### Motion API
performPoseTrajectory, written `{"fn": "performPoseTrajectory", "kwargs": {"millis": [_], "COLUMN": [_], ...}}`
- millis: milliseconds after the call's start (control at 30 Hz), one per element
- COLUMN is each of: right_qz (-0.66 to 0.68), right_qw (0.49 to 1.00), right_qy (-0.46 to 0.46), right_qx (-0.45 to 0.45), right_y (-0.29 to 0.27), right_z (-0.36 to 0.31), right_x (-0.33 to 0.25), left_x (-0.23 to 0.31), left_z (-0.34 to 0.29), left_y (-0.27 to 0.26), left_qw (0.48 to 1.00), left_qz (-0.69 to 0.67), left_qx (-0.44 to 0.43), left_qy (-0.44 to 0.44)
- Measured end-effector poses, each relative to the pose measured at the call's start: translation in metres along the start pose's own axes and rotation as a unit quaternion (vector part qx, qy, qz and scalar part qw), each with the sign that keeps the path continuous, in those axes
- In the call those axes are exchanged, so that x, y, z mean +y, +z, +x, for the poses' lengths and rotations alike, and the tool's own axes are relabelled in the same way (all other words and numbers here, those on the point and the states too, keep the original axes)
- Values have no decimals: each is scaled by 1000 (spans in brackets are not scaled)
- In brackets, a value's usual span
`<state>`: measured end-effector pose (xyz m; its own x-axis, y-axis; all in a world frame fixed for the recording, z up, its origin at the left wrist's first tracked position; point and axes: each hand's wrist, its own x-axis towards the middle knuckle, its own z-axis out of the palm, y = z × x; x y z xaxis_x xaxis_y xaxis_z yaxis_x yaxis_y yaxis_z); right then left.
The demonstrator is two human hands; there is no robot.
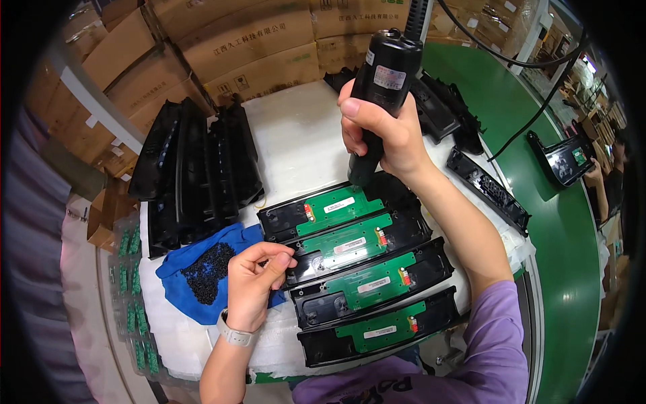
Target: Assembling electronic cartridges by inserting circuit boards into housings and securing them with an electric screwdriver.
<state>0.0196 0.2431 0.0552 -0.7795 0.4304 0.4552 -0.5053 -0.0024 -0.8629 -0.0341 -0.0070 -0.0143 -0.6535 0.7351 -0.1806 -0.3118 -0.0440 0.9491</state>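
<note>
My right hand [393, 131] is wrapped round a black electric screwdriver [388, 71], held upright. Its lower end meets the farthest of several black plastic panels [286, 219], close to the upper edge of a green circuit board [330, 214]. The panels lie in a row, each with a green board carrying a white label and a small red part. My left hand [259, 279] hovers at the left end of the second panel [306, 264], thumb and fingers pinched together. Whatever the pinch holds is too small to make out. Beside it, a heap of small black screws [210, 273] rests on a blue cloth [176, 259].
Black plastic housings [195, 161] stand stacked at the left; others [441, 111] lie at the far right. Cardboard boxes [256, 44] line the back. Green boards in clear trays [134, 303] sit at the left edge. Across the green belt [565, 269], another person's hand [595, 172] holds a housing.
</note>
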Motion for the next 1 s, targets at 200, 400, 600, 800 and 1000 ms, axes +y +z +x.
{"fn": "performPoseTrajectory", "kwargs": {"millis": [200,400,600,800,1000], "right_qz": [-25,-53,-51,-45,278], "right_qw": [1000,998,998,995,958], "right_qy": [0,9,-6,-29,7], "right_qx": [5,-44,-47,-87,-65], "right_y": [-1,7,8,7,35], "right_z": [1,0,-3,-14,-38], "right_x": [1,5,4,-8,-47], "left_x": [-2,2,-1,-5,2], "left_z": [6,11,14,12,-13], "left_y": [-4,-10,-15,-3,17], "left_qw": [999,994,993,996,998], "left_qz": [19,-16,-28,-32,14], "left_qx": [31,103,103,68,33], "left_qy": [7,39,55,50,54]}}
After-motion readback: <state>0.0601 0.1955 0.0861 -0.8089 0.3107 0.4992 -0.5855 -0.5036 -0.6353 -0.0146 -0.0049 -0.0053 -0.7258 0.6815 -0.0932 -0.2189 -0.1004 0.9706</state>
